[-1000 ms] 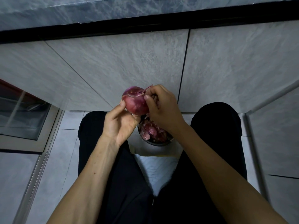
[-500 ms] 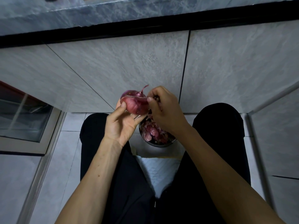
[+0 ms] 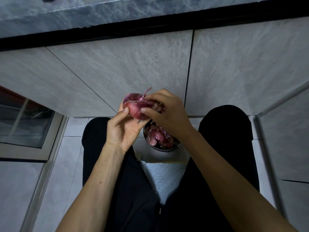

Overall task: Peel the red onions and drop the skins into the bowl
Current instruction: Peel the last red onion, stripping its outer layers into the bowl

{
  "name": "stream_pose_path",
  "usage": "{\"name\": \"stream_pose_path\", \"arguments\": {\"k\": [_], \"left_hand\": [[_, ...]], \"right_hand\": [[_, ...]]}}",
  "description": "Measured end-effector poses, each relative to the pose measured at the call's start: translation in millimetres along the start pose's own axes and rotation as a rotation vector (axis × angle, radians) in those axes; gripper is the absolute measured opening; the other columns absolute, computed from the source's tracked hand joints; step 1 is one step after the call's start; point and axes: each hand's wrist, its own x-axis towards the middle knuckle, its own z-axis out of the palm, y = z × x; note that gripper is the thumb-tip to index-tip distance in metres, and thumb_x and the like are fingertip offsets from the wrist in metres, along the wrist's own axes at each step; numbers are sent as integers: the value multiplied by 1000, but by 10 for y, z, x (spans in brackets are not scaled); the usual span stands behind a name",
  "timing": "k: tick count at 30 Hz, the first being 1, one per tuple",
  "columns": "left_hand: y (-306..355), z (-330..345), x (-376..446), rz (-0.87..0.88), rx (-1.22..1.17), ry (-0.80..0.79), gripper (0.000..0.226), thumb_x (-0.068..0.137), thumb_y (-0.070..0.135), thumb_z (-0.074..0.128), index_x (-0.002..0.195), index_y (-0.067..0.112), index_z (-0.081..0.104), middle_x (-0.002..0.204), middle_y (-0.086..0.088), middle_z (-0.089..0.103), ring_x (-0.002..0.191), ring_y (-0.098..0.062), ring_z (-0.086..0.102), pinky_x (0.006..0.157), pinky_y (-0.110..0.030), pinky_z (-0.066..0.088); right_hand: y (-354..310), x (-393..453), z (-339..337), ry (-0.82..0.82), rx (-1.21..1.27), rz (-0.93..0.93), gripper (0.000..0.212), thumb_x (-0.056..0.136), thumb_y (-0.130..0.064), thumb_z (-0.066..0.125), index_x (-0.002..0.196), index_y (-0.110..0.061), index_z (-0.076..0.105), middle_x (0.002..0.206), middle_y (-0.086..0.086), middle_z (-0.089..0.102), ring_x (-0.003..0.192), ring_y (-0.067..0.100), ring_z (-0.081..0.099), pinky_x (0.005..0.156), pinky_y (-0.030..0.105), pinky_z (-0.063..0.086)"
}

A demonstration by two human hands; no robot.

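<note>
Left hand (image 3: pixel 122 131) cups onion (image 3: pixel 134 106), thumb on its side; right hand (image 3: pixel 164 108) pinches skin near the stem end. Onion is held above bowl (image 3: pixel 164 149) of skins, between the knees. Skin looks thin, brittle, tears easily; grab loose edge by stem.

Both forearms are bare to the frame edge, with no sleeves, rings or watch showing. The left hand (image 3: pixel 124 129) and right hand (image 3: pixel 167 113) are ungloved. Black trousers (image 3: pixel 103 148) cover both legs.
</note>
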Motion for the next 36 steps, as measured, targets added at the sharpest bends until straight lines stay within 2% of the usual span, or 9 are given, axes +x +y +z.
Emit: {"name": "stream_pose_path", "arguments": {"k": [3, 6, 14, 20, 24, 26, 29, 33, 36], "left_hand": [[-1, -27, 12, -8, 3, 13, 116, 73, 16, 84, 157, -5, 6, 157, -36, 23, 145, -51, 30, 112, -55, 39], [13, -50, 12, 1, -14, 32, 113, 74, 16, 83, 157, -5, 9, 159, -36, 21, 145, -50, 30, 118, -58, 31], [3, 4, 21, 54, -60, 97, 109, 69, 15, 83, 154, -9, 19, 146, -37, 41, 139, -49, 42, 111, -55, 40], [-23, 11, 31, 89, -64, 160, 109, 67, 15, 83, 154, -7, 22, 152, -37, 35, 138, -49, 43, 107, -54, 45], [-31, 47, 22, 106, -105, 244, 87, 59, 14, 88, 134, -2, 48, 130, -32, 57, 122, -46, 59, 97, -54, 51], [-25, 53, 26, 126, -168, 308, 73, 62, 11, 84, 126, 4, 50, 130, -31, 57, 120, -47, 60, 94, -55, 52], [-1, 36, 39, 132, -218, 363, 59, 75, 17, 73, 129, 4, 53, 142, -31, 48, 125, -51, 55, 96, -59, 52], [26, 32, 43, 131, -235, 398, 55, 81, 20, 67, 133, 6, 53, 142, -30, 48, 126, -51, 56, 103, -60, 48], [12, 58, 31, 118, -215, 410, 53, 81, 19, 65, 131, 6, 53, 138, -29, 51, 120, -50, 60, 104, -60, 47]], "right_hand": [[16, 22, 24, 6, -34, -25, 4, 79, -9, 76, 81, -7, 73, 79, 3, 62, 68, 6, 54, 67, 13, 43], [25, 26, 2, 10, -43, -8, 4, 82, -7, 70, 79, -5, 69, 78, 3, 61, 69, 9, 54, 67, 8, 37], [32, -29, -38, -127, -51, -24, 5, 86, -5, 64, 81, -4, 64, 81, 3, 63, 71, 10, 54, 67, 9, 38], [62, -68, -105, -196, -57, -19, 6, 88, -6, 62, 82, -4, 63, 81, -4, 59, 70, -5, 50, 68, 5, 36], [60, -85, -119, -226, -52, -19, 7, 89, -7, 62, 82, -5, 63, 78, -11, 56, 71, -9, 51, 67, 5, 36], [55, -99, -117, -237, -63, -19, 7, 88, -7, 63, 81, -5, 63, 77, -13, 53, 70, -10, 50, 66, 5, 35], [61, -111, -126, -249, -79, -8, 9, 88, -11, 62, 81, -5, 62, 77, -9, 55, 68, -5, 49, 65, 7, 35], [168, -84, -162, -208, -122, 140, 10, 90, -12, 65, 81, -8, 64, 76, -6, 59, 66, -1, 51, 64, 6, 38], [374, -24, -184, -177, -277, 230, 30, 87, -12, 68, 62, -21, 53, 63, -11, 53, 56, -4, 45, 58, 5, 34]]}}
